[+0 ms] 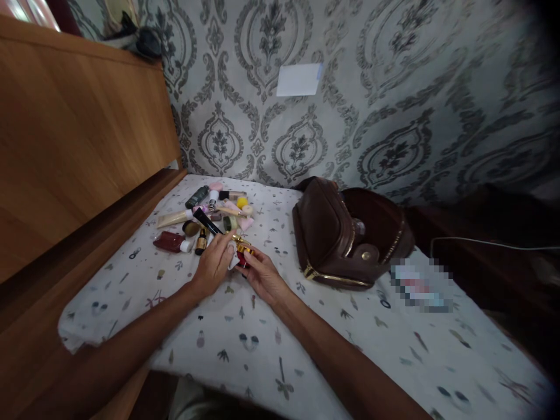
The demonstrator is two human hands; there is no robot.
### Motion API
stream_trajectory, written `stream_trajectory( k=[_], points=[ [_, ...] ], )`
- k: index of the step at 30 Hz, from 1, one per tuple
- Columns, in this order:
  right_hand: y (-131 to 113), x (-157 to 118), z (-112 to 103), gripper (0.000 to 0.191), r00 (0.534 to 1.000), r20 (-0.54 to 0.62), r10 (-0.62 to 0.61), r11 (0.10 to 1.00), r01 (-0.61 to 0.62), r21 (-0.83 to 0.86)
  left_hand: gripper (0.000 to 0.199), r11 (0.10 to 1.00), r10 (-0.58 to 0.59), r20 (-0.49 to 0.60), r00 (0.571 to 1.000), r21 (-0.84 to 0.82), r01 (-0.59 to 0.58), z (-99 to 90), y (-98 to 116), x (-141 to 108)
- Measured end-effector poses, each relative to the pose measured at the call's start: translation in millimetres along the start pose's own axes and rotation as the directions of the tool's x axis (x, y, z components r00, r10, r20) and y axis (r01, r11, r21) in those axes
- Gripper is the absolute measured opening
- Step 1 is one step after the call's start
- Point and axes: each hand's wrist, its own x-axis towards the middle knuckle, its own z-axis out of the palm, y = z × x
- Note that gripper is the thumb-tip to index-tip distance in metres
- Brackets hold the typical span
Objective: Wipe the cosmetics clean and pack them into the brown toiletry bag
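Close together at the right edge of a pile of cosmetics are my two hands. My right hand (261,272) has its fingers wrapped round a small red bottle (243,256) with a gold top. Beside it, my left hand (214,265) is closed at something white, perhaps a cloth or wipe (233,258), against the bottle. Just beyond my left hand lie a black tube (206,221), a small dark bottle (200,241), a red bottle with a white cap (170,241), a beige tube (174,219) and a dark green bottle (197,197).
A brown bag (326,233) stands open on the patterned cloth (262,361) to the right. Further right lies a blurred-out item (422,286). A wooden cabinet (83,105) borders the left side, and a patterned wall (258,128) rises behind.
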Motion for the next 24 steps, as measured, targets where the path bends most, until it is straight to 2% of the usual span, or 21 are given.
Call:
stream_trajectory(
  k=[3,6,10,13,20,24],
  points=[
    [-1.8,-1.5,-0.1,0.037,0.999,0.019,0.03,1.0,-0.03,0.003,0.043,1.0,0.003,-0.023,1.0,0.011,-0.002,-0.3,3.6,0.6],
    [-2.8,-2.3,-0.6,0.039,0.998,0.053,0.04,0.998,-0.042,0.043,0.036,0.995,-0.086,-0.053,0.995,-0.048,0.083,-1.3,2.5,3.9],
    [-3.1,-1.4,-0.7,0.03,0.997,0.071,0.03,0.996,-0.036,0.082,0.029,0.984,-0.16,-0.06,0.985,-0.09,0.155,-0.7,-1.8,6.5],
    [-3.9,-1.3,1.6,0.028,0.996,0.088,0.015,0.997,-0.022,0.074,0.028,0.986,-0.149,-0.034,0.988,-0.083,0.145,0.8,-2.7,5.9],
    [-3.8,-5.4,9.8,0.046,0.991,0.137,-0.014,0.998,0.021,-0.052,0.026,0.994,-0.102,-0.014,0.995,-0.039,0.101,2.4,-2.5,5.0],
    [-4.1,-5.2,5.1,0.044,0.995,0.103,0.014,1.0,-0.013,-0.006,0.028,0.995,-0.066,-0.007,0.998,-0.08,0.066,3.2,-4.5,6.0]
  ],
)
